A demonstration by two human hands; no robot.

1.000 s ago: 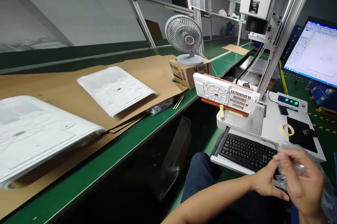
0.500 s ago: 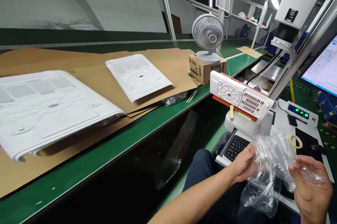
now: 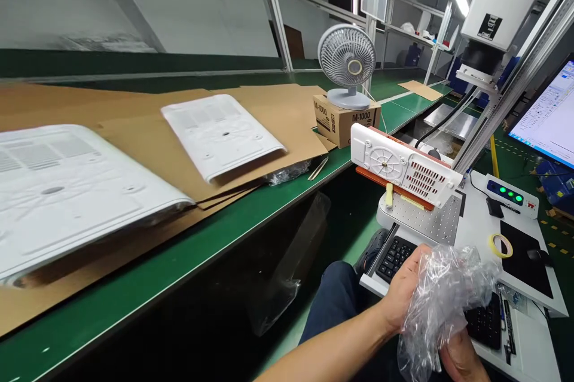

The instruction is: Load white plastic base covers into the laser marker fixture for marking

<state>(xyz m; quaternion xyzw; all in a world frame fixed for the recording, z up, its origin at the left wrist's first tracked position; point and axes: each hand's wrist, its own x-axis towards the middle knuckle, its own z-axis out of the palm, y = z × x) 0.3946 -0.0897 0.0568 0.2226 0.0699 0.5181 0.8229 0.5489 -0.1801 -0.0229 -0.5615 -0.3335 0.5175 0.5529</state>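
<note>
A crumpled clear plastic bag (image 3: pixel 443 292) is bunched up in front of me, above the keyboard drawer. My left hand (image 3: pixel 401 295) is closed around its left side. Below the bag, my right hand (image 3: pixel 463 355) presses up into the plastic, and its fingers are mostly hidden behind the film. Just beyond my hands, a white plastic panel (image 3: pixel 401 167) with slots and a round ribbed pattern stands tilted on an orange holder (image 3: pixel 372 177), above a perforated metal plate (image 3: pixel 437 226).
Two white covers (image 3: pixel 224 137) lie on cardboard (image 3: pixel 287 110) over the green bench at left. A fan (image 3: pixel 347 62) stands on a box (image 3: pixel 345 122). Nearby are a black keyboard (image 3: pixel 394 256), a yellow tape roll (image 3: pixel 501 245), a monitor (image 3: pixel 545 116) and a hanging machine head (image 3: pixel 502 5).
My right hand has moved left and down, under the plastic bag. The bag is bunched more tightly between my hands. The view has shifted slightly right.
</note>
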